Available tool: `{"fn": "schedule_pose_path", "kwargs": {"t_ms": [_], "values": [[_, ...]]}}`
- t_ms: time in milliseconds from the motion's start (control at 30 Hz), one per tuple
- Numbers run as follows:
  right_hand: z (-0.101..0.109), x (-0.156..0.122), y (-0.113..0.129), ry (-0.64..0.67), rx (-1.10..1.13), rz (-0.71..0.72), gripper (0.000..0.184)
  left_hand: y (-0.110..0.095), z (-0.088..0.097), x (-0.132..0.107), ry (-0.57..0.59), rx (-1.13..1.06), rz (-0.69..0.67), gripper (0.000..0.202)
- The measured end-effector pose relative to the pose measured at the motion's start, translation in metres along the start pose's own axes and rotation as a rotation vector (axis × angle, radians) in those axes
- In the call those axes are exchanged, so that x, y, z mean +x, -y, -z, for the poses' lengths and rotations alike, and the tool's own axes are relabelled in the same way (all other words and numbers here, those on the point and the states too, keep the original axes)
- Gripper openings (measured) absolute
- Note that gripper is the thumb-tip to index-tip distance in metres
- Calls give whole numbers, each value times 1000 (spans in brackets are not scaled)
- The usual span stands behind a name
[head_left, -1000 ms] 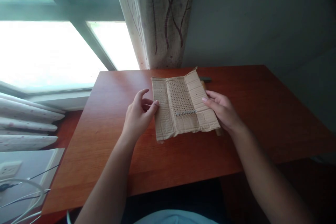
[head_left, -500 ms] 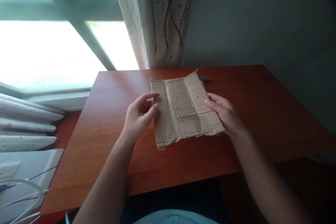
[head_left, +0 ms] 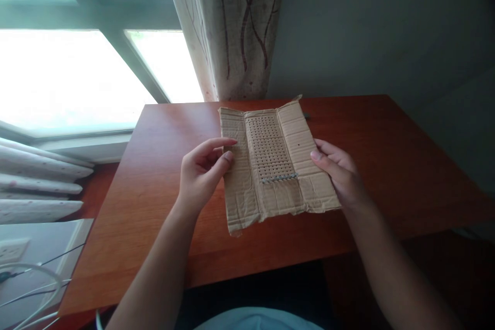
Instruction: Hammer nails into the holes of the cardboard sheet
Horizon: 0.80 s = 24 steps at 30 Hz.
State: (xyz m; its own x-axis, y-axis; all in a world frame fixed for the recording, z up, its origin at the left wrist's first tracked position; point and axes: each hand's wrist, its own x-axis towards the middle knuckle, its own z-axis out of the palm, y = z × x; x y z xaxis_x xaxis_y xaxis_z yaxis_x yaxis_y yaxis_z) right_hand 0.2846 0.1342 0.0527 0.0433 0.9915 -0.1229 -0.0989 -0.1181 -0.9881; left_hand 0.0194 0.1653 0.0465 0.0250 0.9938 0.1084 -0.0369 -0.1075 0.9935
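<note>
Lifted closer: creased brown cardboard sheet with punched hole grid [head_left: 270, 165]; your left hand [head_left: 201, 175] and right hand [head_left: 340, 175] pinch its side edges above the red-brown wooden table [head_left: 386, 165].

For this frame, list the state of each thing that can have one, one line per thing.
cardboard sheet: unfolded, creased, held by both side edges above the table.
row of metal pins: stuck in the perforated middle panel, near its lower end.
left hand: pinching the sheet's left edge.
right hand: gripping the sheet's right edge.
curtain: drawn aside, hanging by the window.
</note>
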Motion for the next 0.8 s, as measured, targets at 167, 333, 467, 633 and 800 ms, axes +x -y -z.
{"fn": "schedule_pose_path", "kwargs": {"t_ms": [167, 333, 467, 633, 800], "values": [[2, 6, -15, 29, 14, -45, 38, 9, 2, 5, 39, 133, 28, 26], [5, 13, -26, 46, -14, -51, 39, 21, 6, 9, 61, 314, -49, 32], [6, 14, -27, 46, -10, -72, 42, 25, 8, 9, 51, 354, -53, 43], [7, 13, -26, 62, 33, -93, 42, 28, 8, 10, 40, 297, 2, 61], [7, 12, -25, 120, -10, -99, 41, 25, 5, 12, 39, 149, 158, 73]]}}
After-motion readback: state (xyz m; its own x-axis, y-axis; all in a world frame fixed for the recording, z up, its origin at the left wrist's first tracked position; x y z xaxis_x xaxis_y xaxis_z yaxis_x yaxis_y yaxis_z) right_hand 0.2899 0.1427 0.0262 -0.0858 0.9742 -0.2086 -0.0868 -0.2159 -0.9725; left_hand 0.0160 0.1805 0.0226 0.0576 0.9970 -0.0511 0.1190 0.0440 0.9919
